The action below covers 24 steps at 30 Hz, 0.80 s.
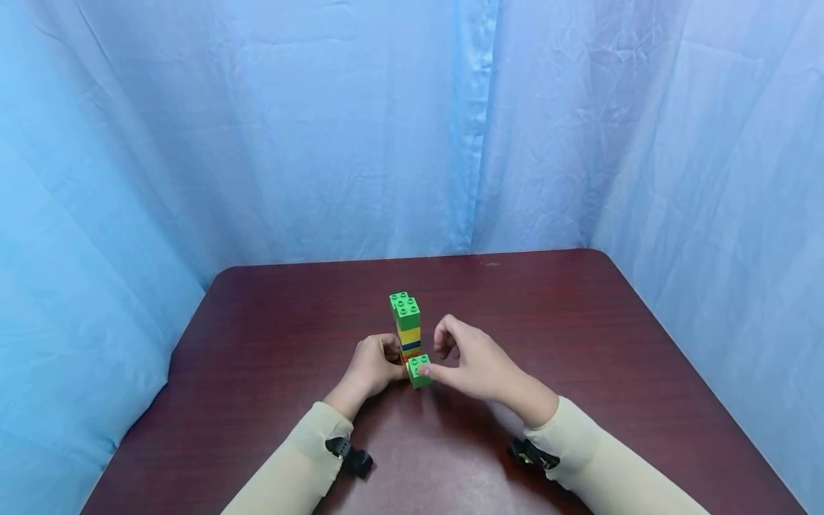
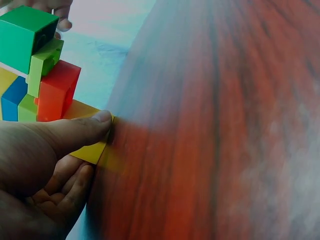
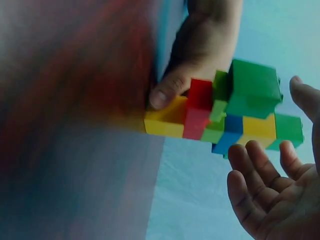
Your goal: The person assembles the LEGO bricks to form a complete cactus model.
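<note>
A tower of toy building bricks (image 1: 409, 334) stands on the table. Its yellow bottom brick (image 3: 165, 124) carries red, light green, blue and yellow layers, topped by green (image 1: 408, 320). Low on the near side, a green brick (image 3: 254, 87) juts out on a light green piece (image 2: 36, 75). My left hand (image 1: 371, 368) holds the yellow bottom brick, thumb on one side and fingers on the other. To the tower's right, my right hand (image 1: 479, 361) holds nothing; its fingers are loosely bent and spread around the jutting brick, the thumb overlapping it in the head view.
The dark red wooden table (image 1: 283, 315) has rounded far corners. Light blue curtains (image 1: 347, 129) hang behind it and along both sides. A black camera is strapped to each wrist, the left one (image 1: 357, 463) close over the table.
</note>
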Each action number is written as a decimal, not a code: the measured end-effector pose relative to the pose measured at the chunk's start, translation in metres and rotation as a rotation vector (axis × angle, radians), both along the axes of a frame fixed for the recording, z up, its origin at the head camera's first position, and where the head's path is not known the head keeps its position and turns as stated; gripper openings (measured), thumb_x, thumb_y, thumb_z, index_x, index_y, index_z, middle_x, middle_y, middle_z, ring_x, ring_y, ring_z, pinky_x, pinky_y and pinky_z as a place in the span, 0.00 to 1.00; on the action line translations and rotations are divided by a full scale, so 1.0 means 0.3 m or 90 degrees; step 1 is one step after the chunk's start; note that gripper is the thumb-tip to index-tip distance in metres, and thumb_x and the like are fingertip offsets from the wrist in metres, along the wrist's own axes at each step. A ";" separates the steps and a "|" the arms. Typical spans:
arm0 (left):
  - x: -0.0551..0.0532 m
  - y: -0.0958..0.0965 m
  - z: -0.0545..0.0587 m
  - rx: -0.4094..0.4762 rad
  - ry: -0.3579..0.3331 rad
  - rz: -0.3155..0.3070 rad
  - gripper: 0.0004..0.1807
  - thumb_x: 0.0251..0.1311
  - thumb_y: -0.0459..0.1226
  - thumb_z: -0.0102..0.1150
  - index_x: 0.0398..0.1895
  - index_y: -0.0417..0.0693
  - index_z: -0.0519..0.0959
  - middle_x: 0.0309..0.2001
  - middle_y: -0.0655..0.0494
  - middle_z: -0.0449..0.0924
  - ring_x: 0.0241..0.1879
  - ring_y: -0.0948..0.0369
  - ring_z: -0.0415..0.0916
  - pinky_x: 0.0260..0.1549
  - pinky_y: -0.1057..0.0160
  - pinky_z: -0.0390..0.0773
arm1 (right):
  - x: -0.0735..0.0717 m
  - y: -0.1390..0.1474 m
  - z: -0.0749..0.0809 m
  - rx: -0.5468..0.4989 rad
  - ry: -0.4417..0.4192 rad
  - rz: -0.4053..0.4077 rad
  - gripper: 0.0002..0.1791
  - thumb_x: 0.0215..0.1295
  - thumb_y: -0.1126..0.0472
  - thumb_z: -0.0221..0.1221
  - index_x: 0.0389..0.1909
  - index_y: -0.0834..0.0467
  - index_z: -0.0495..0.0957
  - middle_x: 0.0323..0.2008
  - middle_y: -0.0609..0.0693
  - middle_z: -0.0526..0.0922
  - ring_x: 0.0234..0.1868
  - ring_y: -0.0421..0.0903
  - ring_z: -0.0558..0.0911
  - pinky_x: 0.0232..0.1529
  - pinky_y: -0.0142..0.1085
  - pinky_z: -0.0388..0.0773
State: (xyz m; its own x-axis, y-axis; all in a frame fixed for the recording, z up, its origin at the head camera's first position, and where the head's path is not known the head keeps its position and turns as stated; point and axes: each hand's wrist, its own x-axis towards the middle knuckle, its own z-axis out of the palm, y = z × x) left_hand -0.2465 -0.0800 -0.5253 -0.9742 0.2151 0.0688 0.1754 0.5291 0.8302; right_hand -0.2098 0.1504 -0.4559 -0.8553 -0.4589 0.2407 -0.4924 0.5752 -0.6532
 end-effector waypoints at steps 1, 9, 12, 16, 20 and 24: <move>0.000 0.000 0.001 -0.003 0.002 0.000 0.16 0.42 0.30 0.85 0.30 0.49 0.85 0.30 0.62 0.85 0.33 0.65 0.81 0.38 0.60 0.84 | 0.008 -0.002 -0.005 0.020 0.012 0.001 0.30 0.57 0.32 0.73 0.44 0.46 0.71 0.38 0.46 0.82 0.36 0.43 0.83 0.36 0.37 0.80; -0.002 0.000 0.001 -0.024 0.019 0.012 0.17 0.39 0.33 0.87 0.29 0.50 0.84 0.27 0.63 0.84 0.31 0.66 0.80 0.35 0.61 0.83 | 0.024 -0.027 -0.033 0.145 0.092 -0.003 0.33 0.51 0.32 0.76 0.44 0.45 0.69 0.35 0.39 0.78 0.28 0.32 0.75 0.29 0.32 0.75; -0.002 0.001 0.001 -0.042 0.023 0.014 0.18 0.40 0.36 0.88 0.32 0.51 0.85 0.28 0.64 0.84 0.31 0.66 0.80 0.35 0.61 0.83 | 0.020 -0.028 -0.034 0.142 0.078 -0.002 0.31 0.52 0.38 0.79 0.44 0.45 0.69 0.34 0.37 0.77 0.29 0.33 0.77 0.30 0.32 0.76; 0.001 0.004 0.002 -0.065 0.022 0.020 0.23 0.41 0.42 0.89 0.39 0.50 0.85 0.31 0.63 0.85 0.32 0.66 0.81 0.36 0.59 0.83 | 0.014 -0.017 -0.028 0.122 0.052 0.010 0.29 0.55 0.47 0.78 0.48 0.46 0.70 0.37 0.35 0.77 0.31 0.38 0.80 0.32 0.33 0.77; 0.012 0.009 0.007 -0.076 0.009 0.028 0.30 0.41 0.48 0.89 0.45 0.49 0.83 0.35 0.61 0.85 0.35 0.64 0.81 0.40 0.56 0.84 | 0.009 0.002 -0.026 0.104 0.013 0.007 0.28 0.57 0.57 0.74 0.55 0.49 0.71 0.43 0.38 0.78 0.30 0.39 0.80 0.32 0.33 0.79; 0.023 0.014 0.007 -0.078 0.002 0.032 0.33 0.42 0.50 0.88 0.48 0.47 0.82 0.39 0.58 0.86 0.40 0.62 0.83 0.45 0.54 0.84 | 0.002 0.024 -0.022 0.116 0.000 -0.006 0.28 0.58 0.63 0.71 0.58 0.50 0.71 0.43 0.39 0.78 0.26 0.35 0.78 0.30 0.33 0.79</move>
State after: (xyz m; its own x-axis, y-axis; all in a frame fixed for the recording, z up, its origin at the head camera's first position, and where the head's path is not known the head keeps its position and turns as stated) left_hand -0.2395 -0.0759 -0.5232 -0.9839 0.1723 0.0483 0.1483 0.6347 0.7584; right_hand -0.2093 0.1577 -0.4624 -0.8595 -0.4874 0.1537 -0.4866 0.6886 -0.5376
